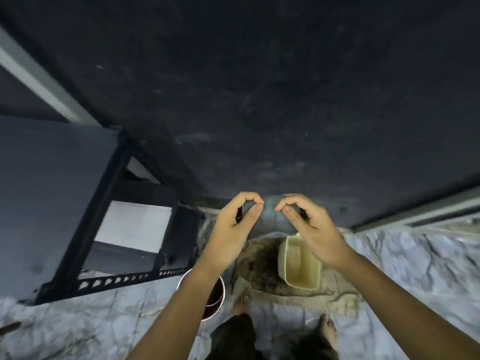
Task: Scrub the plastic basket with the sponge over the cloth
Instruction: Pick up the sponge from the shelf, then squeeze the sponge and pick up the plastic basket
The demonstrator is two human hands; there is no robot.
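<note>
Plastic basket (300,263) lies on the stained cloth (259,271) on the floor, untouched. Left hand (233,224) and right hand (309,229) are raised above it, fingers curled, thumb meeting forefinger; whether they pinch anything, cannot tell. No sponge identifiable. Scrubbing judged not started.

Dim, soft-edged wide-angle view

The dark wall (259,87) is swallowing the upper half, the pale marble floor (415,268) is catching the brightest light, straight lines are bowing at the edges, and motion blur is smearing the corners.
</note>
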